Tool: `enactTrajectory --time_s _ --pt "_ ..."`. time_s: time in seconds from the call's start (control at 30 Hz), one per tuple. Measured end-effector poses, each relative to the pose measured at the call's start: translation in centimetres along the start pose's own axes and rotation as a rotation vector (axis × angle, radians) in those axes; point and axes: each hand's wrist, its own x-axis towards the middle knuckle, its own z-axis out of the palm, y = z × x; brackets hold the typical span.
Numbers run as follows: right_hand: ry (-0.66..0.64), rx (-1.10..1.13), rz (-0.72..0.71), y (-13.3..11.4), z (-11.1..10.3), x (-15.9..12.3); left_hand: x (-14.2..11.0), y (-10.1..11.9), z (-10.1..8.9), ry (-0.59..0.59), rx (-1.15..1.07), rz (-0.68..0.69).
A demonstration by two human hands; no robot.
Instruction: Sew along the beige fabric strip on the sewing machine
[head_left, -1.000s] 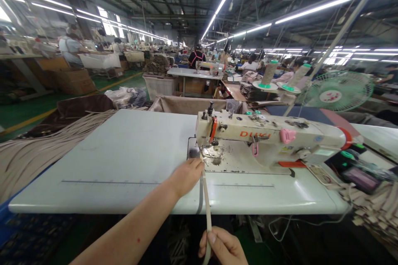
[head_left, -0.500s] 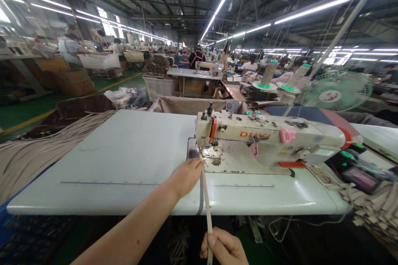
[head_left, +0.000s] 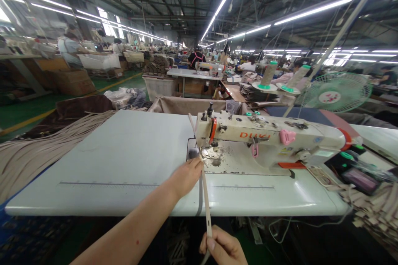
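Thumb and fingers of the right hand (head_left: 223,245) are pinching the light strap (head_left: 205,198) at bottom center of the frame, just below the near edge of the worktable (head_left: 133,145). From my remote seat I see the left hand (head_left: 188,174) mid-frame, fingers together on that same strap, right by the head of the sewing machine (head_left: 267,134); can't tell if they're pinching or just pressing. So the strap slants down between the hands, crossing the rounded table edge. One pale strip (head_left: 192,123) also pokes up past the machine's left end. Room-wise, I've got a wide stretch of worktable toward frame left, out to the slanted edge beside the loose straps (head_left: 65,138). Right side's tighter: machine bed (head_left: 248,166) close to the left fingertips, more strips (head_left: 377,209) piled lower right.
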Motion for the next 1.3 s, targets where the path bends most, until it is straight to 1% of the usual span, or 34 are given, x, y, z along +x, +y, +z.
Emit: enactTrajectory --time_s 0.07,0.13,0.2,0.27,0.33,0.4,0.63,0.87,1.1,1.23,1.3 --pt "0.038 -0.046 -0.038 0.2 0.0 0.2 -0.1 0.0 -0.1 -0.009 0.011 0.008" --pt "0.087 -0.059 -0.042 0.3 0.1 0.3 -0.1 0.0 -0.2 -0.016 0.035 0.023" --pt "0.130 -0.022 -0.001 0.3 0.3 0.5 -0.1 0.0 -0.2 -0.016 0.055 0.042" --pt "0.144 0.083 0.080 0.1 0.6 0.5 -0.1 0.0 -0.1 -0.005 0.060 0.054" --pt "0.129 0.188 0.150 -0.1 0.8 0.4 -0.1 0.0 -0.2 -0.001 0.059 0.060" --pt "0.112 0.218 0.175 -0.3 1.0 0.3 -0.1 0.0 -0.3 -0.013 0.068 0.065" --pt "0.095 0.145 0.182 -0.5 0.8 -0.2 -0.1 0.1 -0.4 -0.023 0.080 0.053" --pt "0.098 0.122 0.181 -0.2 0.6 -0.2 -0.1 -0.1 -0.2 -0.047 0.144 0.123" --pt "0.081 0.140 0.165 0.2 0.6 -0.2 -0.1 -0.1 -0.1 -0.042 0.120 0.108" --pt "0.075 0.127 0.167 0.3 0.4 -0.3 -0.2 -0.1 -0.1 -0.023 0.091 0.063" --pt "0.071 0.115 0.165 0.5 0.4 -0.3 -0.2 -0.1 -0.1 -0.018 0.085 0.066"
